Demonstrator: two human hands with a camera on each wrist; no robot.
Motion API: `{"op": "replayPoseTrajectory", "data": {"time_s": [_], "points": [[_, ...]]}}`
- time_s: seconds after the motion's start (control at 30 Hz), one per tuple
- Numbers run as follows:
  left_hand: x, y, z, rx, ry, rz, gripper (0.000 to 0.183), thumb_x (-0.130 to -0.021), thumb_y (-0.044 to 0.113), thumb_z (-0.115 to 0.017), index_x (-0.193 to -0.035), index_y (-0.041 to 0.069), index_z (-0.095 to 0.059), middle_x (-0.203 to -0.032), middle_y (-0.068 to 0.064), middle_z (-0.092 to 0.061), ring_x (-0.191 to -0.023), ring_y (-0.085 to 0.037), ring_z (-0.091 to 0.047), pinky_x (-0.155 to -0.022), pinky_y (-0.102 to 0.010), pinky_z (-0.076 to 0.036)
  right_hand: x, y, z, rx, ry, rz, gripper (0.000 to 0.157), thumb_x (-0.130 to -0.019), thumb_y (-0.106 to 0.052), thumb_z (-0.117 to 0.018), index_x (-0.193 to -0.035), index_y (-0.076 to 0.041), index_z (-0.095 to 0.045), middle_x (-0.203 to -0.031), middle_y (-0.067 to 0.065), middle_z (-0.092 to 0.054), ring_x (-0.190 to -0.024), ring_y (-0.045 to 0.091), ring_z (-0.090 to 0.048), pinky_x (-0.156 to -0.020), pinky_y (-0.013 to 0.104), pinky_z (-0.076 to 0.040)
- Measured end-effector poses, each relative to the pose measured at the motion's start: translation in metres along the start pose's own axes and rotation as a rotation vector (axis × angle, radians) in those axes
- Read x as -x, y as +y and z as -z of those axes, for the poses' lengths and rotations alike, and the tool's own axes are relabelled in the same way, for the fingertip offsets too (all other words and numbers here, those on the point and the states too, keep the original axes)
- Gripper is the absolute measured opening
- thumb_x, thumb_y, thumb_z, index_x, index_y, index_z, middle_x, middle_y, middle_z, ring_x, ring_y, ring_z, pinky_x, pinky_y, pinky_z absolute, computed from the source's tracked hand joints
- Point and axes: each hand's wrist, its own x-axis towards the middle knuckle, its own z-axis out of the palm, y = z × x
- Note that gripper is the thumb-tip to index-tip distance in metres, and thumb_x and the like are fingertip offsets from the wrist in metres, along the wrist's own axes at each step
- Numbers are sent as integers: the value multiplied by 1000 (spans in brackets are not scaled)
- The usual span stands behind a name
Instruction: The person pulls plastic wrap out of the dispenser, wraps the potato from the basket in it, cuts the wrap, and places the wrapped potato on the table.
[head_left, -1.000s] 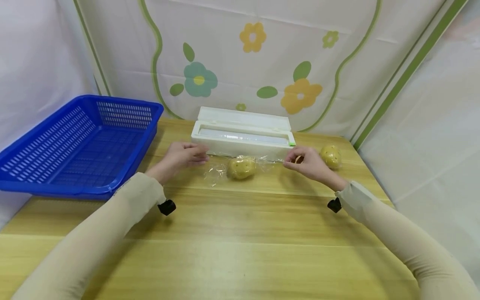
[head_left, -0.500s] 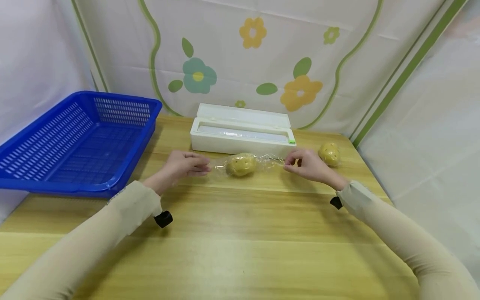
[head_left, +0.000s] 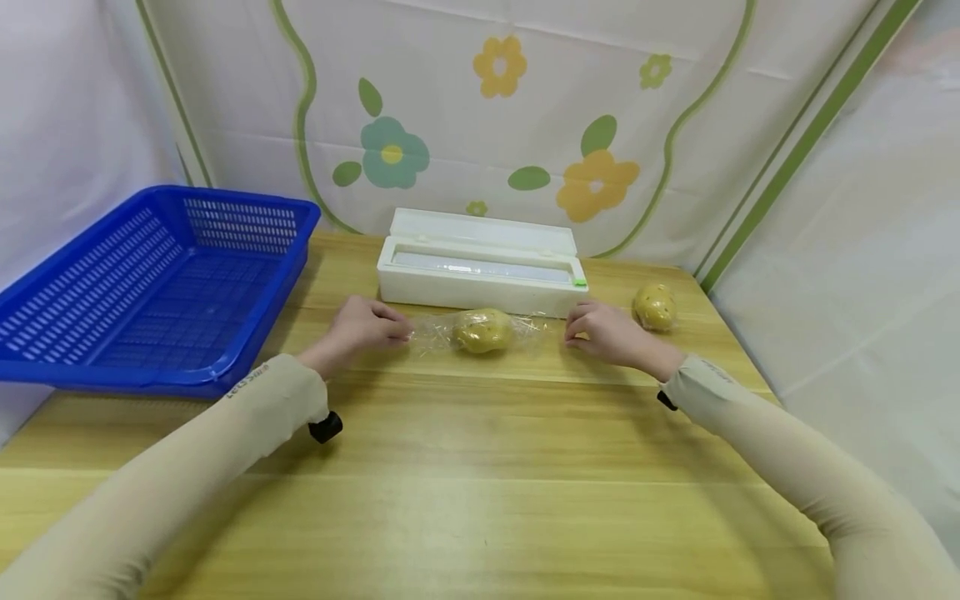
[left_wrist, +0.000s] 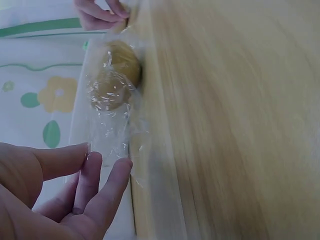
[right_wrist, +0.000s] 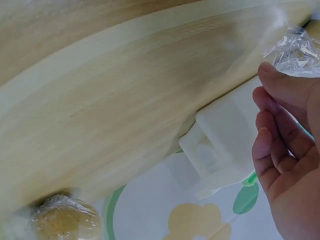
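A potato (head_left: 483, 331) in clear plastic wrap (head_left: 432, 332) lies on the wooden table in the head view, between the two hands. My left hand (head_left: 365, 325) pinches the wrap's left end; in the left wrist view the thumb (left_wrist: 67, 159) and fingertips meet at the film (left_wrist: 110, 132). On the other side, my right hand (head_left: 606, 335) has its thumb and fingers curled together at the wrap's right end. The film at these fingertips is thin and hard to see in the right wrist view, where crumpled wrap (right_wrist: 295, 52) shows behind the thumb.
Behind the potato stands a white wrap dispenser box (head_left: 480, 292), its lid (head_left: 483, 229) raised. Another wrapped potato (head_left: 655, 307) lies to the right of it. A blue plastic basket (head_left: 300, 250) occupies the left side. Flowered cloth (head_left: 450, 100) hangs behind the table.
My left hand has taken hold of the film's left end, which lay loose a second ago. The wrap now stretches leftward to it. The right fingers have curled closer together.
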Motion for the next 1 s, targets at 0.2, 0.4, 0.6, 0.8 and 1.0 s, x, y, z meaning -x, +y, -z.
{"op": "replayPoseTrajectory", "data": {"time_s": [0.2, 0.4, 0.6, 0.8, 1.0], "points": [[-9, -5, -3, -260, 31, -52, 17, -84, 15, -78, -95, 3, -78, -84, -7, -73, -76, -23, -70, -69, -32, -56, -8, -5, -1, 69, -67, 51, 11, -75, -4, -85, -74, -11, -76, -78, 1, -58, -75, 20, -53, -63, 36, -49], [-15, -5, -6, -358, -26, -124, 18, -88, 18, -75, -94, 2, -77, -77, -10, -71, -62, -24, -68, -60, -33, -55, -15, -11, 0, 115, -127, 124, 22, -77, 1, -79, -66, -13, -67, -71, 0, -49, -65, 18, -46, -55, 33, -43], [-19, -1, -8, -427, -45, -188, 25, -94, 19, -64, -83, 0, -76, -71, -13, -68, -51, -17, -55, -50, -27, -43, -12, -13, 9, 21, -204, 10, 12, -84, -1, -72, -77, -11, -73, -72, -2, -51, -63, 13, -45, -55, 32, -42], [-16, 3, -9, -450, -2, -214, 19, -90, 16, -68, -94, 0, -77, -86, -10, -72, -64, -15, -56, -61, -30, -46, -7, -7, 20, -99, -321, -136, 14, -93, -3, -65, -84, -7, -75, -71, -3, -56, -62, 9, -42, -59, 30, -41], [-12, 12, -14, -445, 48, -244, 19, -89, 13, -64, -94, -1, -74, -85, -9, -69, -71, -20, -57, -69, -36, -47, -10, -12, 35, -149, -221, -277, 31, -97, -9, -59, -67, -12, -64, -54, -7, -44, -47, 7, -32, -49, 28, -31]]}}
